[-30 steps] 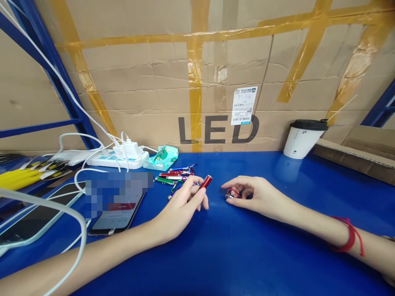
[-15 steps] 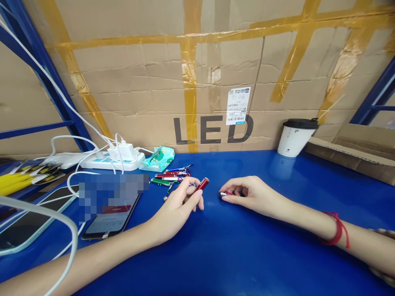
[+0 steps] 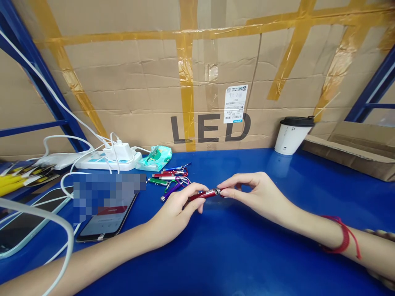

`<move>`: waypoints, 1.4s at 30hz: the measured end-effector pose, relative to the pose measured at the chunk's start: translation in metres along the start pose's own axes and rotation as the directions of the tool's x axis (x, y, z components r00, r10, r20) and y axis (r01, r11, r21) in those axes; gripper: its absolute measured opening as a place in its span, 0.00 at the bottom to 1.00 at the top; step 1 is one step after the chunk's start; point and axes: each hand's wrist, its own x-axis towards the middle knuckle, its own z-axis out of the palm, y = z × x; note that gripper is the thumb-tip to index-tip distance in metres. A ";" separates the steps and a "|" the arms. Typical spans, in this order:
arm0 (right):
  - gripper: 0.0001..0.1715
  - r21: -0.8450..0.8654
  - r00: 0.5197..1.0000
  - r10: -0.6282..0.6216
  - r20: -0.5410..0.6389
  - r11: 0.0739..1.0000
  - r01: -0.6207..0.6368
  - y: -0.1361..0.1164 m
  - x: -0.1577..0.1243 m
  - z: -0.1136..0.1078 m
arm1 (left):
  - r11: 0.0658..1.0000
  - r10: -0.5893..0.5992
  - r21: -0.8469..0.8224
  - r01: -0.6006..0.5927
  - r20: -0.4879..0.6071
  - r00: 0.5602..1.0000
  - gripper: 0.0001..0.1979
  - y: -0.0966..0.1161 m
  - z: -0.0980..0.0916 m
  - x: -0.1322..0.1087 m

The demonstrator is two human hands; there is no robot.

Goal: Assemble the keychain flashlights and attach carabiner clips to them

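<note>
My left hand [image 3: 179, 205] pinches a small red tube-shaped keychain light [image 3: 204, 194], held level just above the blue table [image 3: 234, 255]. My right hand [image 3: 253, 193] pinches a small end piece against the tube's right end; the piece is mostly hidden by my fingertips. A red string bracelet [image 3: 342, 238] is on my right wrist. Behind my left hand lies a pile of several coloured keychain lights [image 3: 169, 177] with clips.
A phone [image 3: 106, 218] lies at the left, beside a tablet [image 3: 27, 222] and white cables. A power strip [image 3: 105, 161] and a tissue pack [image 3: 156, 157] sit at the back left. A lidded paper cup [image 3: 291, 135] stands at the back right against the taped "LED" cardboard box [image 3: 210, 82].
My right hand lifted the small piece off the table and brought it leftward to the red tube's end. My left hand tilted the tube down to level.
</note>
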 end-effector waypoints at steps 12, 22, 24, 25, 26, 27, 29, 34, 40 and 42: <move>0.21 -0.022 0.998 -0.061 -0.021 0.998 0.061 -0.005 -0.003 -0.002 | 0.998 0.024 0.062 -0.022 -0.034 0.999 0.12 0.002 0.000 -0.001; 0.24 -0.055 0.995 -0.100 0.030 0.993 0.101 -0.003 -0.004 -0.003 | 0.997 0.039 0.070 -0.036 -0.046 0.998 0.12 0.002 0.000 -0.003; 0.24 -0.052 0.996 -0.088 0.005 0.995 0.088 -0.003 -0.004 -0.002 | 0.997 0.042 0.068 -0.038 -0.047 0.998 0.12 0.001 -0.001 -0.002; 0.25 -0.048 0.997 -0.081 -0.011 0.996 0.080 -0.002 -0.004 -0.002 | 0.997 0.045 0.068 -0.042 -0.044 0.998 0.12 0.000 -0.001 -0.002; 0.25 -0.043 0.997 -0.076 -0.022 0.996 0.075 -0.002 -0.003 -0.002 | 0.997 0.047 0.068 -0.044 -0.041 0.998 0.12 0.000 -0.001 -0.002; 0.25 -0.041 0.997 -0.076 -0.024 0.996 0.075 -0.001 -0.003 -0.002 | 0.997 0.047 0.068 -0.045 -0.036 0.998 0.11 -0.001 -0.001 -0.001; 0.24 -0.038 0.995 -0.096 -0.005 0.995 0.095 0.000 -0.002 -0.001 | 0.997 0.047 0.070 -0.045 -0.027 0.999 0.10 -0.001 -0.001 -0.001; 0.22 -0.004 0.995 -0.096 0.005 0.995 0.096 0.002 -0.004 0.002 | 0.998 0.034 0.058 -0.034 -0.005 0.999 0.10 0.000 0.000 -0.002; 0.24 0.065 1.000 -0.024 -0.007 0.998 0.024 0.000 -0.007 0.006 | 0.998 0.015 0.058 -0.016 0.016 1.000 0.10 0.002 0.000 -0.001; 0.24 0.095 1.000 -0.019 -0.006 0.995 0.020 -0.001 -0.007 0.006 | 0.998 0.011 0.059 -0.012 0.024 1.000 0.10 0.002 0.000 -0.001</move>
